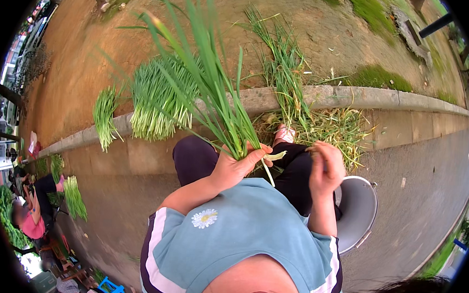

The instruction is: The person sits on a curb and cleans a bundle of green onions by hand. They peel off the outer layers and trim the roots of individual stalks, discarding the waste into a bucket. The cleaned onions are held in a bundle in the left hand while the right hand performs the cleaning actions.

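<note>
My left hand (237, 160) grips a bunch of long green garlic chives (224, 110) near the pale stem ends, with the leaves fanning away from me. A loose whitish sheath (277, 156) curls out beside the fingers, and one white stem hangs lower. To the right, my right hand (327, 165) is raised apart from the bunch, above my knee. Its fingers are curled with the tips close together; whether a scrap is pinched there is unclear. Trimmed leaves and stalks (338, 130) lie heaped on the pavement beyond it.
A neat stack of chives (161, 99) and a smaller bundle (105, 116) rest across the kerb (256, 102). Untidy chives (284, 61) spread over the kerb ahead. A metal bucket (358, 216) stands at my right. Far left, another person (33, 219) sits by more chives (74, 198).
</note>
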A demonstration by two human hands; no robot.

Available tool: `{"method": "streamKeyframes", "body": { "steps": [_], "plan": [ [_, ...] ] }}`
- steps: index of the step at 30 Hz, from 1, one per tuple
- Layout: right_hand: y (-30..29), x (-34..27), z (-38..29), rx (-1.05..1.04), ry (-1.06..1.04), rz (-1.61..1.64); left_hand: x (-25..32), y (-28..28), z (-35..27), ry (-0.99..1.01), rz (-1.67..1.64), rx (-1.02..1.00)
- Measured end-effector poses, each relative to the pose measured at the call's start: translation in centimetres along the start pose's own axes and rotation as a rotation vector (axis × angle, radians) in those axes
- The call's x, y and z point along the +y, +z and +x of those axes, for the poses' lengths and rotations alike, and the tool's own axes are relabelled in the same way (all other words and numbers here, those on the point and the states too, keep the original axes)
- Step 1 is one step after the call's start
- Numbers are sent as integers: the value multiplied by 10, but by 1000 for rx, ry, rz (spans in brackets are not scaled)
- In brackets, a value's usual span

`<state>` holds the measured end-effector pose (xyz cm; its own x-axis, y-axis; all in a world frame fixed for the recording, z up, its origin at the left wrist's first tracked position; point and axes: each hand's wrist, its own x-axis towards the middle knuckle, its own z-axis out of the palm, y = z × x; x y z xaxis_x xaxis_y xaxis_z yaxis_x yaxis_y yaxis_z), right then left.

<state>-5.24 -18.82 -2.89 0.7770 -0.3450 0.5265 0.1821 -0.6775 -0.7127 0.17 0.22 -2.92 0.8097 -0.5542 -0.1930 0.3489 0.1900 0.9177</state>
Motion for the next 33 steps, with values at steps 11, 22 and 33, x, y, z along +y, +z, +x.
{"method": "streamKeyframes", "body": {
  "steps": [11,22,33],
  "plan": [
    [20,-4,-14,-247,21,-10,10,7,-9,3,73,-13],
    [29,-47,-20,-337,81,211,-9,4,-8,156,109,35],
    [24,-46,-19,-425,-108,-23,-6,0,-11,170,334,32]
  ]
}}
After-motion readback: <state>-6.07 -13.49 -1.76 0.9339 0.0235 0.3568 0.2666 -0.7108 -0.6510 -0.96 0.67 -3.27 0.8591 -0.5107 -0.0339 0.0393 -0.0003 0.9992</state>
